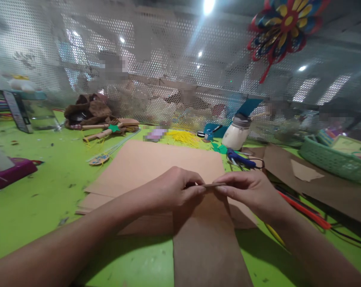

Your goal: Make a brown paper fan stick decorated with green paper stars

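Note:
A long strip of brown paper (206, 247) runs from the near edge up to both hands. Its far end is folded or rolled into a narrow edge. My left hand (179, 185) pinches that edge between thumb and fingers. At the other end of the same edge, my right hand (249, 187) pinches it too, a short way apart from the left. Beneath the hands lies a stack of light brown paper sheets (156, 157).
A blue glue gun (242, 158) and a white jar (236, 133) stand behind my right hand. Dark brown sheets (288, 169), an orange-red tool (306, 209) and a green basket (330, 159) are at the right. Paper rolls with a green star (114, 128) lie back left. A purple box (14, 173) sits left.

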`<state>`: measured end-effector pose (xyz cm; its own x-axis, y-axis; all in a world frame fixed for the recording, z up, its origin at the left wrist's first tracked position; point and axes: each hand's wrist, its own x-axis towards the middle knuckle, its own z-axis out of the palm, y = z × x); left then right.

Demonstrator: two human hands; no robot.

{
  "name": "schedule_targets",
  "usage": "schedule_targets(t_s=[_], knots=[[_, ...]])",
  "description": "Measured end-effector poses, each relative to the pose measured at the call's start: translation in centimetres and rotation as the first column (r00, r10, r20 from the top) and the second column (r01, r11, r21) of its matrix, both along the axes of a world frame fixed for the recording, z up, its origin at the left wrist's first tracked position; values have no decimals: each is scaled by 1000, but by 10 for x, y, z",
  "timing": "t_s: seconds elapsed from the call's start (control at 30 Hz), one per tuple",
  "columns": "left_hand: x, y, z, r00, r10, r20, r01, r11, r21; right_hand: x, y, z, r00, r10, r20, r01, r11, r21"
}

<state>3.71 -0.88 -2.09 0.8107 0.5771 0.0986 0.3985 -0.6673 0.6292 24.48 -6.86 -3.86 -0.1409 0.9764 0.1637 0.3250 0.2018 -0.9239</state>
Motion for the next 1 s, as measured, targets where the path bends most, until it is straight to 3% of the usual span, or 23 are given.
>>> schedule_targets(t_s=[0.13,0.4,0.7,0.83,1.0], knots=[[-1,2,-3,999,10,38,-10,1000,-13,-1,0,-2,1000,-12,19,11,998,55],[-1,3,-7,1000,-8,30,6,998,64,2,1,-1,1000,-3,25,3,1000,11],[0,2,-8,995,-21,102,20,1000,15,0,1,1,996,-45,73,40,997,70],[0,0,-6,994,-17,108,19,1000,-20,1,1,2,997,-27,71,22,997,70],[1,-1,-6,997,-11,80,8,999,35,2,1,1,993,6,114,-14,998,68]])
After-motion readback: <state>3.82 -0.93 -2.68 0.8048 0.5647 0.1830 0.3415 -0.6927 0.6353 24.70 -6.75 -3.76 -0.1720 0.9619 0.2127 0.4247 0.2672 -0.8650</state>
